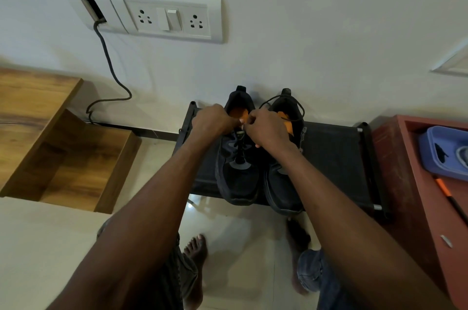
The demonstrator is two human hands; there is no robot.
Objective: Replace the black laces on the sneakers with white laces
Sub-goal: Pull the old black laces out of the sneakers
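Both hands point(241, 124) pinching black lace point(239, 147) over left sneaker point(238, 170), heels against wall point(329, 31), rack point(339, 157) bare rightward

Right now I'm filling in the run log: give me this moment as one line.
stage: unlacing | left hand: at left sneaker lace | right hand: same | right sneaker: black lace loose | white laces: unseen

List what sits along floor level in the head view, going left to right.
Wooden shelf unit → black shoe rack, carrying the left sneaker and then the right sneaker → red cabinet → blue tray.
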